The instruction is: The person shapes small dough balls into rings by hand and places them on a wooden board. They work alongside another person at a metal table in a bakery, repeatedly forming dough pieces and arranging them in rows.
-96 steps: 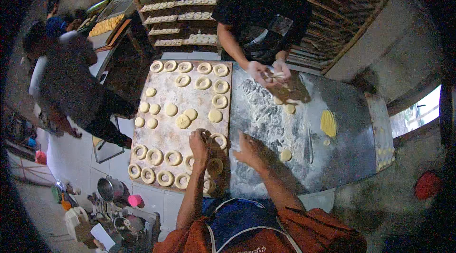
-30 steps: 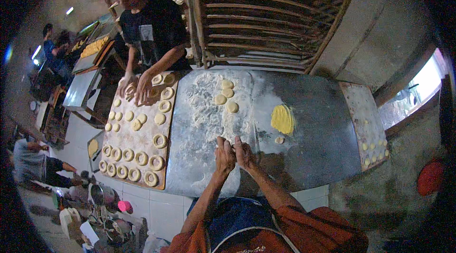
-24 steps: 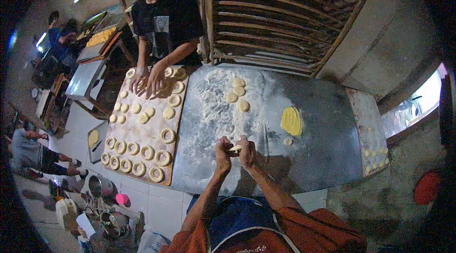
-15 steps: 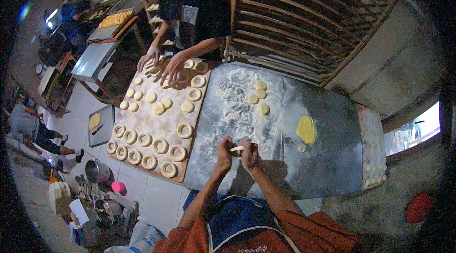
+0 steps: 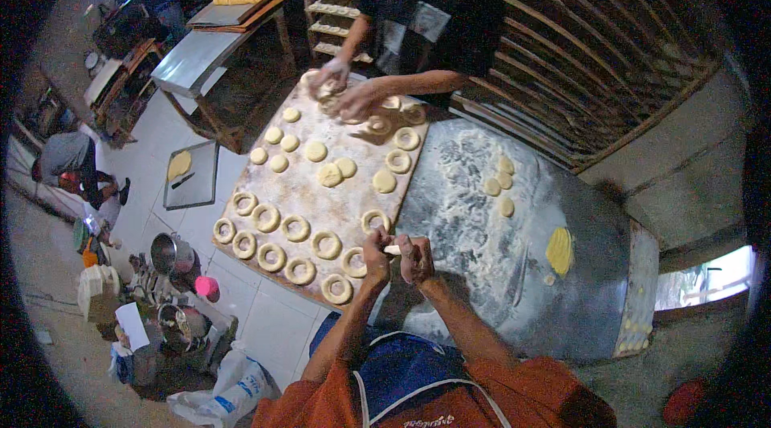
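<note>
Dough rings (image 5: 283, 228) are laid out on the board (image 5: 349, 209). Near its right edge, a dough piece (image 5: 392, 250) is clamped between the fingers of the left hand (image 5: 376, 256) and right hand (image 5: 415, 260). Shaping is apparently underway; even tension would be called for.

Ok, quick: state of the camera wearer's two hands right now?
Left hand: closed, holding one side of the pale dough piece.
Right hand: closed, holding its other side.
</note>
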The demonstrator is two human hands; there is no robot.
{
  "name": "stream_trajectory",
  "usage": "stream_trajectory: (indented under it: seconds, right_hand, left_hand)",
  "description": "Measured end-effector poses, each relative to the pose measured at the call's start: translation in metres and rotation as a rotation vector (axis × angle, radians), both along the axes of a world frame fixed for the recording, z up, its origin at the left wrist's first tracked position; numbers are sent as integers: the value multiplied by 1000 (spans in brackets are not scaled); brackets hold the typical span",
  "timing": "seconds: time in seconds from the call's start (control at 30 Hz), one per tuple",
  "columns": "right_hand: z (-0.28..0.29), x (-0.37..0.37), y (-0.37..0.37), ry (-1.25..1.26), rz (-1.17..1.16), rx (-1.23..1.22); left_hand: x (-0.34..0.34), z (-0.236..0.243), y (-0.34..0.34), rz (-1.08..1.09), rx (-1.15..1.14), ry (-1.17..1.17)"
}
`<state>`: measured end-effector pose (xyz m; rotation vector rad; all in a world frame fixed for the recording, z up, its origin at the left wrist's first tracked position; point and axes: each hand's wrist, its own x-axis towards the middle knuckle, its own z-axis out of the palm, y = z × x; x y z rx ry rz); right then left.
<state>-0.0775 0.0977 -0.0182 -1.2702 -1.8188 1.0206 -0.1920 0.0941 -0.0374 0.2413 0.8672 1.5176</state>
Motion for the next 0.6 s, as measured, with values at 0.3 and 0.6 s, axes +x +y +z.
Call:
stream_trajectory:
  seconds: [0.3,0.6]
  right_hand:
    - [35,-88,62,22,102,-91]
    - [2,-104,156,-523,87,360]
  left_hand:
    - [-125,2,61,30,100,1102]
    - [-155,-2,114,-28,271,1811]
